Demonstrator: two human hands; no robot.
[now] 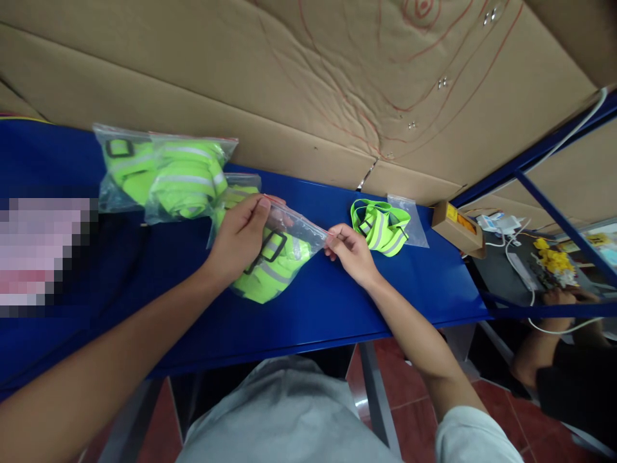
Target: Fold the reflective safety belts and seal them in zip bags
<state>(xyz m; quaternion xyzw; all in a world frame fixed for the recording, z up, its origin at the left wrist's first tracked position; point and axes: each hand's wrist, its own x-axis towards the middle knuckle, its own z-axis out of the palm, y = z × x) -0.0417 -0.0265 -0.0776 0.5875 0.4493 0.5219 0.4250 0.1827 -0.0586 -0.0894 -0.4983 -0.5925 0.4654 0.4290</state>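
A clear zip bag [308, 233] hangs between my hands, with a folded neon-green reflective strap [270, 273] and its black buckle inside. My left hand [243, 231] pinches the bag's top edge at its left end. At the right end of the zip, my right hand [351, 252] grips the corner between thumb and fingers. Just beyond my right hand lies a loose green reflective strap [385, 228], unbagged, partly over an empty clear bag [417, 222]. Behind my left hand, another bagged strap [238, 190] is partly hidden.
More bagged green straps [186, 177] lie at the back left of the blue table [332, 308]. A cardboard box [457, 228] stands at the right end, before a blue metal frame [554, 215]. Cardboard [308, 83] lines the back. At far right, another person's hands [562, 297] are near yellow items.
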